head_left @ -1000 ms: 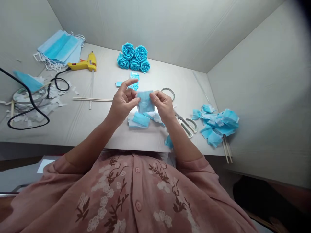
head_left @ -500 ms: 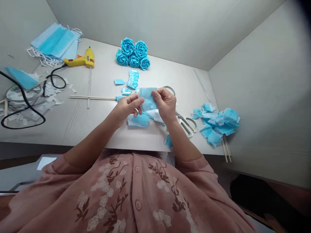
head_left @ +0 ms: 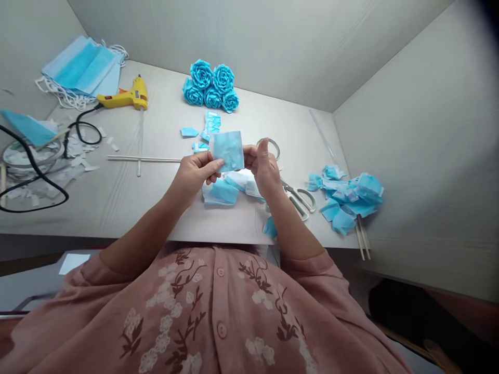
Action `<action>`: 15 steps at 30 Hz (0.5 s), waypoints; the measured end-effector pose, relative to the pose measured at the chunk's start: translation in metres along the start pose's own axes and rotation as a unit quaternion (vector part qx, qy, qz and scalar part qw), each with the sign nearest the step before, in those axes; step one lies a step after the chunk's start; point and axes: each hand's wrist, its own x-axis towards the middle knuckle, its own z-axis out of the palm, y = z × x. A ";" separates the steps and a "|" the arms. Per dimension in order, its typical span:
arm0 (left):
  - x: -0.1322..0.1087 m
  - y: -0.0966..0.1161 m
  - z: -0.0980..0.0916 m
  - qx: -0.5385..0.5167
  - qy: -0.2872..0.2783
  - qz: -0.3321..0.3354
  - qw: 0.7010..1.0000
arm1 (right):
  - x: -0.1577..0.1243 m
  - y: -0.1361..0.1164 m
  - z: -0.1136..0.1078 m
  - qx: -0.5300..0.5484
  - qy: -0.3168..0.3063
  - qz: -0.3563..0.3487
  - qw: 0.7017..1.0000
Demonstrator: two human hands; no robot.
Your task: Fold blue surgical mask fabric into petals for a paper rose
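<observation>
A: Left hand (head_left: 193, 174), state?
B: Grasping a blue fabric square (head_left: 229, 148) at its lower left corner, thumb on the near face, fingers behind
A: Right hand (head_left: 267, 166)?
B: At the square's right edge. Thumb upright, clear of the cloth; fingers curled at or behind the edge, cannot tell whether they grip it
A: Where is the square, exactly?
B: Held up over the table (head_left: 128, 208), between the two hands, broad face to the wearer. Loose blue and white pieces (head_left: 221, 193) lie on the tabletop, showing just under it in view
A: Far side?
B: Small blue cuttings (head_left: 212, 122), then five blue rosettes (head_left: 212, 85) near the back wall, two stacked on three
A: Left of the hands?
B: Thin pale sticks (head_left: 146, 159) lying flat, one end near the left hand. Yellow glue gun (head_left: 128, 97) beyond, beside a pile of blue masks (head_left: 83, 67)
A: And right?
B: Scissors (head_left: 298, 200) near the right forearm. Farther over, a heap of crumpled blue pieces (head_left: 351, 195) by the side wall, more sticks (head_left: 362, 236) jutting past the table edge
</observation>
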 end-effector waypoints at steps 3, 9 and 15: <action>0.001 -0.001 -0.002 -0.013 0.009 0.001 1.000 | 0.001 -0.002 0.001 0.009 -0.002 -0.017 1.000; 0.002 0.000 -0.003 -0.022 -0.002 0.005 1.000 | 0.003 0.000 0.000 0.021 0.038 -0.036 0.998; 0.004 -0.001 -0.003 -0.049 -0.002 -0.009 0.999 | 0.004 0.002 -0.003 0.029 0.049 -0.026 0.998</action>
